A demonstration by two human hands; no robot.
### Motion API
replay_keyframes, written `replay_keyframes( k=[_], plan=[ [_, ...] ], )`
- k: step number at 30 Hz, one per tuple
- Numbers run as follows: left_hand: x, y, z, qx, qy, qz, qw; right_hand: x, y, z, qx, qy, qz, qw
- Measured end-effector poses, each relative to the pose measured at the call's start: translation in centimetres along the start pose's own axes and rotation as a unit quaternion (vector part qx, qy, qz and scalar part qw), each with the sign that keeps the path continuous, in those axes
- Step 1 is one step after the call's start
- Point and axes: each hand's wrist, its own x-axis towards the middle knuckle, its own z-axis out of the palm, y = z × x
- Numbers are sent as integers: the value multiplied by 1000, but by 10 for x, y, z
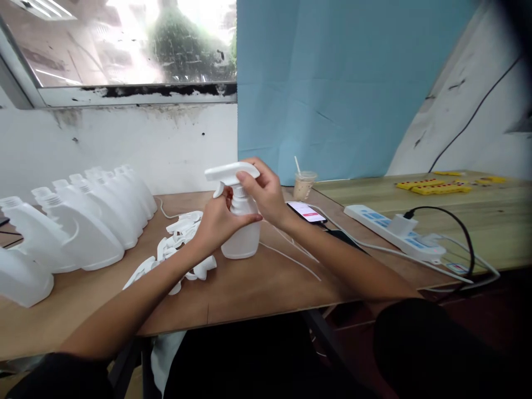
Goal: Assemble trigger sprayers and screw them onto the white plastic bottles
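A translucent white spray bottle [241, 244] stands upright on the brown table before me, its white trigger spray head [228, 170] sitting on the neck. My left hand [222, 219] is wrapped round the bottle's upper body, thumb across the front. With my right hand [265, 188] I grip the back of the spray head, thumb on its side. Left of the bottle lies a loose pile of white trigger spray heads [178, 238], partly hidden behind my left forearm. Thin white dip tubes [291, 260] lie to the right, partly behind my right forearm.
Several open white bottles [91, 216] stand in rows at the left. On the right are a lit phone [306, 213], an iced drink cup [305, 185], a power strip [393, 233] with cables, and yellow strips [440, 188]. A wall and blue sheet [324, 88] rise behind.
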Motion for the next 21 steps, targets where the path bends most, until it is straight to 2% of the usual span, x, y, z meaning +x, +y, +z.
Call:
replay_keyframes(
  k=[2, 4, 7, 8, 9, 12, 13, 14, 15, 19, 21],
  plan=[
    [10, -6, -4, -2, -48, -22, 999, -3, 12, 5, 14, 14, 4, 1000],
    [20, -13, -16, 22, -142, -36, 989, -5, 23, 7, 39, 29, 16, 999],
    [37, -21, -45, 82, -316, -27, 945, -2, 35, 5, 87, 45, 53, 994],
    [43, -22, -55, 107, -326, -14, 939, -1, 38, 5, 105, 43, 69, 991],
    [48, -22, -66, 132, -299, 1, 945, 1, 40, 5, 124, 38, 85, 988],
    [57, -14, -90, 163, -129, 50, 977, 4, 43, 10, 171, 16, 122, 978],
    [58, -10, -96, 157, -91, 68, 981, 5, 43, 13, 182, 9, 128, 975],
    [57, -6, -101, 149, -76, 84, 982, 6, 43, 17, 190, 3, 132, 973],
    [56, -3, -104, 144, -80, 99, 981, 6, 42, 21, 197, -2, 133, 971],
    [49, 2, -109, 136, -164, 123, 969, 6, 42, 33, 216, -8, 134, 967],
    [49, 0, -107, 116, -163, 122, 972, 5, 45, 35, 223, -5, 148, 963]
  ],
)
